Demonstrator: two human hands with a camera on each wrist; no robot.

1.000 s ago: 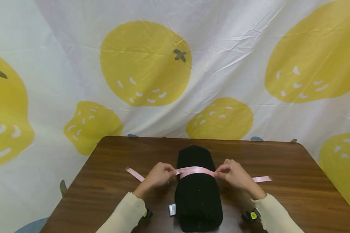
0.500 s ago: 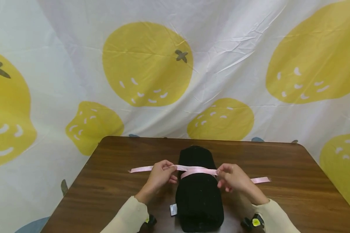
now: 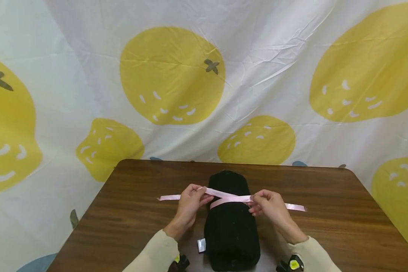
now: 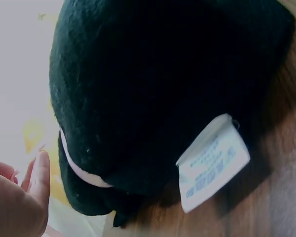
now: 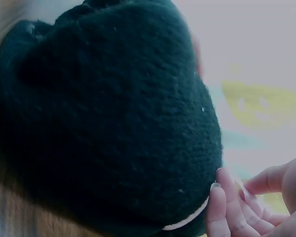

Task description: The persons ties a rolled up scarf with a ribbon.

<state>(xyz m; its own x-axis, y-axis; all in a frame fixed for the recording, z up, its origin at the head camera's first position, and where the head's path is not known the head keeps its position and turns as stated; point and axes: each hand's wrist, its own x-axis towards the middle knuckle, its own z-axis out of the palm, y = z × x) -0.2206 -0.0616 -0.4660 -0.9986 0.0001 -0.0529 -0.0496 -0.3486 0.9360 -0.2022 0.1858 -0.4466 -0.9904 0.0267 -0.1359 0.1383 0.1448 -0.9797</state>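
here a rolled black fleece bundle [image 3: 232,223] lies lengthwise on the dark wooden worktop [image 3: 122,211], its near end toward the person. a pink ribbon [image 3: 229,198] runs across the top of the roll, and its two strands cross over each other on the upper surface. the left hand [image 3: 189,204] sits just beside the roll's left flank, its fingers curled and pinching one strand, whose loose end trails out to the left over the worktop. the right hand [image 3: 268,206] is at the roll's right flank, fingers likewise curled round the other strand, whose tail lies flat toward the right. in the left wrist view a white care label [image 4: 212,163] sticks out from the roll's near end, and a short pale strip of ribbon [image 4: 81,173] shows against the black pile. the right wrist view shows fingertips [image 5: 218,207] touching the fleece where the ribbon [image 5: 187,219] wraps under. cream sleeves [image 3: 156,253] cover both forearms. behind the worktop hangs a white cloth backdrop [image 3: 258,75] printed with yellow fruit.
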